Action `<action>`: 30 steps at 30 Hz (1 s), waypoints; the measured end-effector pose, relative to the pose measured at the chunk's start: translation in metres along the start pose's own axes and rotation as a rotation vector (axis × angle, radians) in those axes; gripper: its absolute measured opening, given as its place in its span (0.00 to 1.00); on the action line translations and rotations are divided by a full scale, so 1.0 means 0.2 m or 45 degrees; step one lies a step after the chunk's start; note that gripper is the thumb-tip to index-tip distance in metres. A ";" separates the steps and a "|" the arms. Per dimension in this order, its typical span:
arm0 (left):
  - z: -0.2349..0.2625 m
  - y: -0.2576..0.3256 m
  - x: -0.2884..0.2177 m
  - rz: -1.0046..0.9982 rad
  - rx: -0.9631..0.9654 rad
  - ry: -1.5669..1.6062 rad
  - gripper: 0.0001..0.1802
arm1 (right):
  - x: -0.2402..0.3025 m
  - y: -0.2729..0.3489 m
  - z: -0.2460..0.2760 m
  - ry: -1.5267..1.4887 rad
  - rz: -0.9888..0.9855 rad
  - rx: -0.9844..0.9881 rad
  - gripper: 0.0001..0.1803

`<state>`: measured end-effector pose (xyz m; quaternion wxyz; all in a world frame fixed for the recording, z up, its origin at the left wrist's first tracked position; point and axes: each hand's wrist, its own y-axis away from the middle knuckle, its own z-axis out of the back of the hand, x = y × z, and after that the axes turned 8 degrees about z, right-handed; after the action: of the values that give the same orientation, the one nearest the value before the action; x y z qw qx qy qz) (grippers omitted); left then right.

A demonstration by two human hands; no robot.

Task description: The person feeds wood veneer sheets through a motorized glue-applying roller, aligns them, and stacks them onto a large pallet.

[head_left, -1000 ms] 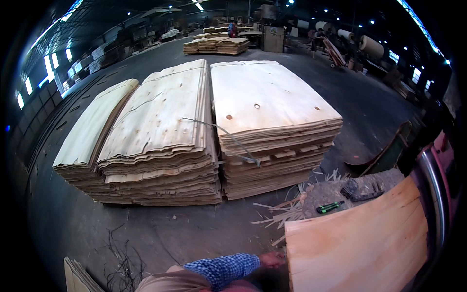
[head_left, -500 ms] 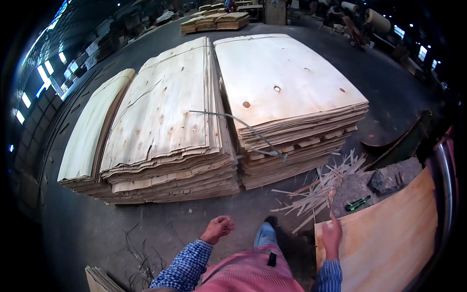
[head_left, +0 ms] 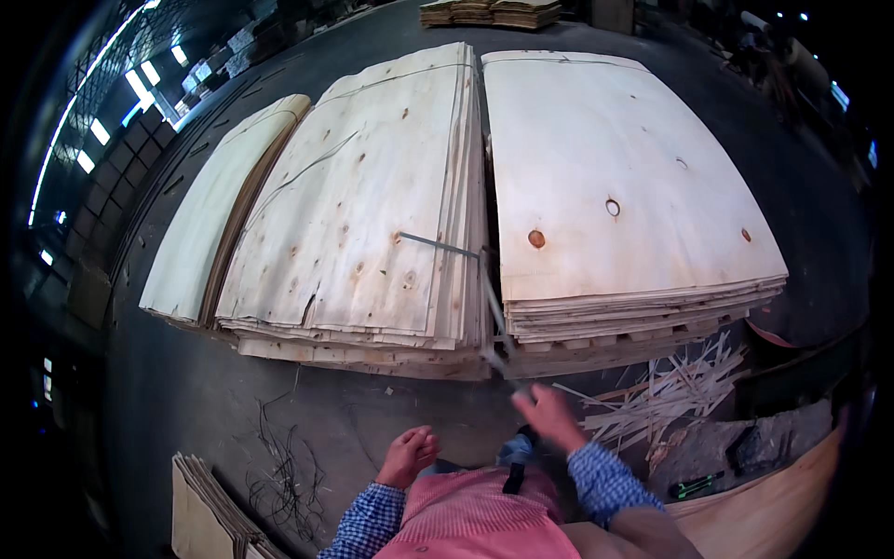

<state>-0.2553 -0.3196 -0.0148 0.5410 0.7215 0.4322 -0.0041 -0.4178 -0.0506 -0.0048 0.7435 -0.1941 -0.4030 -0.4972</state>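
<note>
- The right hand (head_left: 549,416) is blurred; it reaches toward the lower end of a thin grey strap (head_left: 488,307) that runs over the front edge of the middle stack of pale wood veneer sheets (head_left: 372,214). I cannot tell if the fingers are closed on the strap or only close to it.
- The left hand (head_left: 408,455) hangs loosely curled above the dark concrete floor (head_left: 186,410) and holds nothing.
- If the strap is pulled hard, I think it can cut or crack the thin top sheets, because they overhang the stack.
- The strap could also slip free suddenly and whip back to the hand.
- The pile of light wood splinters (head_left: 666,396) lies just beside the right hand, at the foot of the right stack of veneer sheets with dark knots (head_left: 615,177); a step there may cause a slip.
- The loose dark wires (head_left: 279,466) on the floor near the left hand could catch a foot.
</note>
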 end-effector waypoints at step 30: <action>1.06 0.94 0.39 -0.010 0.182 -0.790 0.21 | 0.58 0.81 -1.08 -1.546 -0.563 0.212 0.29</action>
<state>0.0096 -0.4454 0.0075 0.5950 0.7203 0.2479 -0.2564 -0.1640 -0.1965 -0.0244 0.2763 -0.2949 -0.8190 -0.4074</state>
